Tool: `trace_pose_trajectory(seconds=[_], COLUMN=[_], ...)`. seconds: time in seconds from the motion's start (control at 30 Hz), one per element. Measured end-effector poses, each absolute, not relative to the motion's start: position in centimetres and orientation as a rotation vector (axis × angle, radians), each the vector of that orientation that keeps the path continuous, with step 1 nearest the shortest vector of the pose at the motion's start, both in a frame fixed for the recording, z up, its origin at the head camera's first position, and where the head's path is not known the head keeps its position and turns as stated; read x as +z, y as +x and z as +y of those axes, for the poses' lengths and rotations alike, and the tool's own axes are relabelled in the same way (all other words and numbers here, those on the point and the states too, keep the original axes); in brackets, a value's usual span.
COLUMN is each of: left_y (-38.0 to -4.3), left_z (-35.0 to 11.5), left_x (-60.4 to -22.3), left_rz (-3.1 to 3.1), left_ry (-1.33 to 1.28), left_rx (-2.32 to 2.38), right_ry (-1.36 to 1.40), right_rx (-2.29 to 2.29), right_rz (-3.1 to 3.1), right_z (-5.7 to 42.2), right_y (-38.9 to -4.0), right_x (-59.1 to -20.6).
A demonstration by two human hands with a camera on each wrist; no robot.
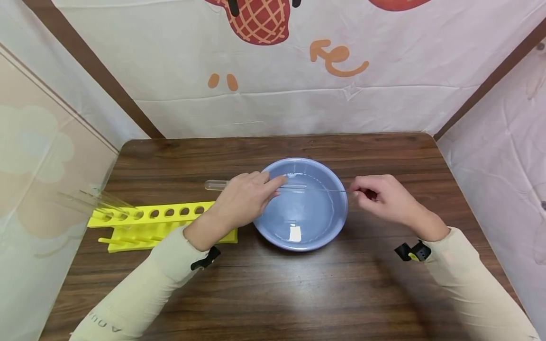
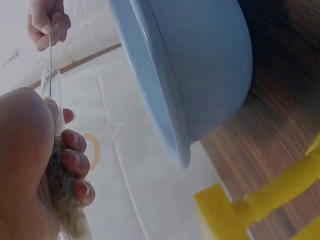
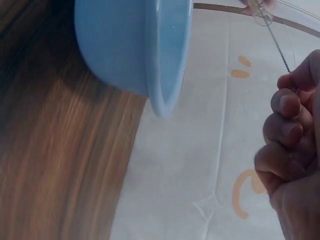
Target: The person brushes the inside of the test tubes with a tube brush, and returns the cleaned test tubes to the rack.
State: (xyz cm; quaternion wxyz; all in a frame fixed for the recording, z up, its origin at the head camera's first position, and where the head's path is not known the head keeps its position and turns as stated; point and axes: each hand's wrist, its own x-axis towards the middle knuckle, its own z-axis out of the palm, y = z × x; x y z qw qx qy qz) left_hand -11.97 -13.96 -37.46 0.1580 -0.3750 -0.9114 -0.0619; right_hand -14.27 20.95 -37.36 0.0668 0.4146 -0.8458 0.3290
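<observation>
My left hand point(image 1: 245, 196) grips a clear glass test tube point(image 1: 215, 185) held sideways over the left part of a blue basin. The tube's rounded end points left and its mouth points right. Inside it is a test tube brush, whose dark and pale bristles point(image 2: 62, 187) show behind the curled fingers in the left wrist view. The brush's thin twisted wire handle point(image 3: 278, 47) runs out of the mouth toward the right. My right hand point(image 1: 384, 199) pinches the far end of that wire, just past the basin's right rim.
The blue basin point(image 1: 298, 247) holds water and stands mid-table. A yellow test tube rack point(image 1: 132, 234) sits to its left, partly behind the left forearm, with several glass tubes point(image 1: 113, 201) leaning in its left holes. White printed cloth point(image 1: 256, 113) surrounds the wooden table point(image 1: 298, 303).
</observation>
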Motion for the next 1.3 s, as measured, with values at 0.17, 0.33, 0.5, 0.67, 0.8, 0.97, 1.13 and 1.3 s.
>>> trace_pose_trajectory(seconds=[0.17, 0.33, 0.5, 0.67, 0.8, 0.97, 1.13, 1.3], left_y=[-11.9, -11.9, -12.0, -12.0, -11.9, -11.9, -11.9, -11.8], left_z=[-14.5, -14.8, -14.9, -15.0, -15.1, -15.4, -15.7, -15.9], left_x=[-37.3, -37.1, -36.9, -36.9, -36.9, -36.9, -37.0, -37.0], left_rz=[-2.587, -2.623, -2.651, -2.665, -2.671, -2.674, -2.664, -2.689], left_ry=[-1.065, -1.065, -1.068, -1.072, -1.062, -1.056, -1.057, -1.043], left_rx=[-0.203, -0.207, -0.219, -0.223, -0.218, -0.213, -0.207, -0.203], right_ry=[1.258, 1.264, 1.270, 1.268, 1.252, 1.248, 1.251, 1.254], right_rx=[0.732, 0.534, 0.399, 0.339, 0.319, 0.303, 0.263, 0.242], right_rz=[-2.408, -2.239, -2.117, -2.041, -2.019, -1.989, -1.982, -1.977], right_z=[21.7, 22.0, 22.7, 23.5, 23.7, 23.9, 24.5, 25.1], right_y=[-14.2, -14.0, -13.9, -13.7, -13.7, -13.6, -13.6, -13.7], right_x=[-37.3, -37.3, -37.3, -37.2, -37.1, -37.2, -37.3, -37.6])
